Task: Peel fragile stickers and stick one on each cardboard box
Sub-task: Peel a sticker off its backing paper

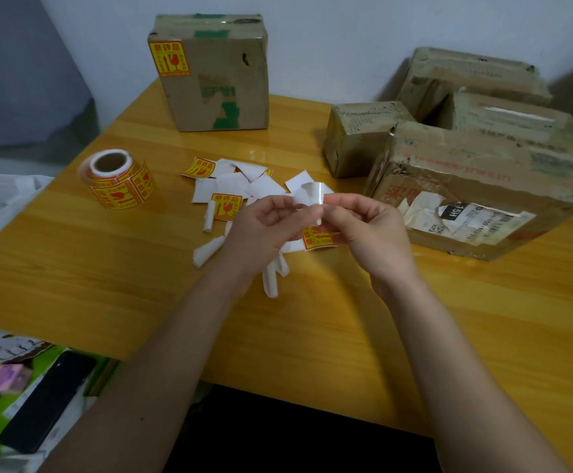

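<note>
Wooden table (107, 285) by white wall (346, 29); both hands (316, 230) pinch a sticker (317, 238).

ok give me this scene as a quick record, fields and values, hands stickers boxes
left hand: pinching a sticker piece with the right hand
right hand: pinching the same piece, white backing curling up
sticker in hands: yellow and red, partly hidden
sticker roll: on its side, table left
loose pieces: stickers and backing scraps, mid-table
labelled box: far, sticker on front
unlabelled boxes: cluster at right, no fragile sticker visible
</note>
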